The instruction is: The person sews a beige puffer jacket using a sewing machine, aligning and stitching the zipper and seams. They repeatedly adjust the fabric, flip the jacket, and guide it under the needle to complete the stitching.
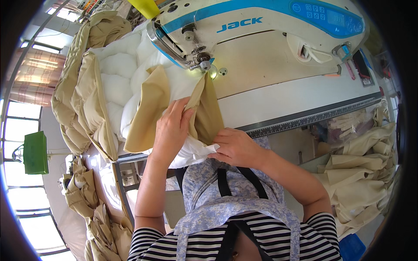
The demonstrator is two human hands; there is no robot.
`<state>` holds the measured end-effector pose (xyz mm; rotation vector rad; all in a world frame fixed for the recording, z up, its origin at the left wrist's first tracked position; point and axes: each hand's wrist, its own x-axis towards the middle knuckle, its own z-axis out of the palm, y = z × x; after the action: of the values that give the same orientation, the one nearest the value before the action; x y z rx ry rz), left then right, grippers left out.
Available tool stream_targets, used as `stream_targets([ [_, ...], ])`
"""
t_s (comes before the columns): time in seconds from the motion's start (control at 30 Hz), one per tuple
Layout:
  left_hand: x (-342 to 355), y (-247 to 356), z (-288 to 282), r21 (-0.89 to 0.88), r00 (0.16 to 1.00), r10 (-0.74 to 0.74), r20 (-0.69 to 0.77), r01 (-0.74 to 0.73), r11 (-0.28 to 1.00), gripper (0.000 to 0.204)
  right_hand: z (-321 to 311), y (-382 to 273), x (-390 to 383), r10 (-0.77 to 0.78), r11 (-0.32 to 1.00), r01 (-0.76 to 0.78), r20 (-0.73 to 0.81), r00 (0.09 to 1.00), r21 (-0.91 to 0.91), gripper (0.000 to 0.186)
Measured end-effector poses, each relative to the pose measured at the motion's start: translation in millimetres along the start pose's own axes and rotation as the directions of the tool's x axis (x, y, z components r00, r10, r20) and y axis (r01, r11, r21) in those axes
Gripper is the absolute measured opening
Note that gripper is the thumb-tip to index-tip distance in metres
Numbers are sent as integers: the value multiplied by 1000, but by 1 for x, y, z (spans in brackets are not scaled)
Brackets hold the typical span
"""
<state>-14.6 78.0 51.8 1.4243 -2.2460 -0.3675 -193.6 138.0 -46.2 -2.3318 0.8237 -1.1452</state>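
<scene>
My left hand (173, 126) is closed on a folded edge of khaki fabric (204, 108) that runs up to the needle and presser foot (205, 65) of a white-and-blue sewing machine (270, 17). My right hand (235, 145), fingers bent, pinches the lower edge of the fabric with white padded lining (196, 152) near the table's front edge. A loose khaki flap (146, 113) lies left of my left hand, over puffy white quilted filling (113, 78). The fabric hides some of my fingertips.
A ruler strip (318, 115) edges the white worktable (357, 87). Quilted khaki pieces (67, 108) are heaped at the left, with more khaki fabric (357, 174) at the right and lower left. A green lamp (35, 152) stands beside the windows; small tools (361, 67) lie by the machine.
</scene>
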Motion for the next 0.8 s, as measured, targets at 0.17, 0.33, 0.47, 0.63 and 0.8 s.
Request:
stream_targets([
  [0.17,9,13,4,399,944,285,168,-329,856,19,-1,-2,-1,25,1000,-25,9,1000,-4,16],
  [0.33,13,0,33,332,822,531,208,-570,752,22,-2,-3,-7,64,986,-53,-63,996,161,20],
  [0.47,14,-23,29,63,891,341,300,-376,925,16,-6,-2,-6,129,976,-136,51,990,171,21],
  [0.63,11,-33,28,53,899,328,291,-357,932,16,-11,-5,0,151,977,-164,101,983,136,20],
  [0.8,11,-32,33,111,884,401,240,-435,893,17,-13,-7,3,161,974,-173,90,983,147,18],
])
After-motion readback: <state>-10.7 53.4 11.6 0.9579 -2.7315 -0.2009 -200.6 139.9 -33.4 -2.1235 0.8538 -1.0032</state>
